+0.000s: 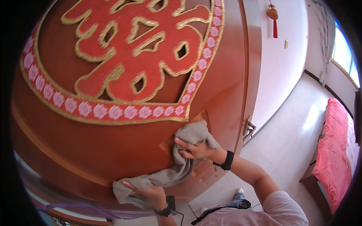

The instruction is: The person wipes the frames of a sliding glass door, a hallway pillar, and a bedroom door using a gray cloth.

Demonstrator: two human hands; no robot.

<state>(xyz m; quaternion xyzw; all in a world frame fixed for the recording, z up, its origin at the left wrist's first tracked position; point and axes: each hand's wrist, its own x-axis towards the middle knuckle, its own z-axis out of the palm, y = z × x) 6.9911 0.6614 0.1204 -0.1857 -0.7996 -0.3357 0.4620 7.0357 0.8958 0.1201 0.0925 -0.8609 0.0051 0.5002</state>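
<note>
A person stands close against a reddish-brown wooden door (94, 143), seen from above the hands. The door is the landmark for all positions given here.

Cloth: a grey towel (177, 169) lies pressed flat on the door's face, below the ornament. It runs as a loose band from upper right to lower left, one end bunched near the door's raised panel moulding, the other end hanging lower down.

Right hand (194, 148): its grip is clamped on the upper end of the towel, fingers curled over the fabric and pushing it against the wood. A black wristband (227, 161) circles the wrist.

Left hand (149, 192): its grip is closed on the lower end of the towel, thumb and fingers gathered around the fold, also against the door. A second black wrist strap (167, 208) sits on this wrist, with a thin cable trailing from it.

Ornament: a large red paper-cut decoration (132, 49) with gold edging and a border of pink rosettes covers the door's upper face, just above the towel.

To the right of the door: a metal lever handle (249, 129) on its edge, a white wall with a small red hanging tassel (273, 19), a pale tiled floor (286, 132), and, well apart from the door, a bed with a pink-red cover (335, 150) beneath a bright window (345, 52).
</note>
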